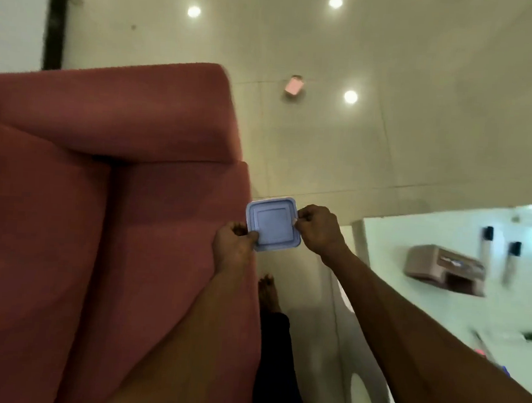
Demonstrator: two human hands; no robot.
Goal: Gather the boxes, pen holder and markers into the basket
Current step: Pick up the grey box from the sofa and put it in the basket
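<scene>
Hands first: your left hand [235, 241] pinches the near left corner of the blue box [273, 224], fingers curled shut on its rim, and your right hand [318, 227] grips the opposite edge the same way. You hold the box in the air between the red sofa [108, 190] and the white bench [440, 308], lid facing up at you. This looks like the gathering step for one box, already picked up. No basket shows in this view, so the next move calls for you to find it and carry the box there level. A pink pen holder [445, 269] and what look like markers [514, 259] lie on the bench, blurred. A small pink box [294, 85] sits on the floor [389, 131], well apart.
</scene>
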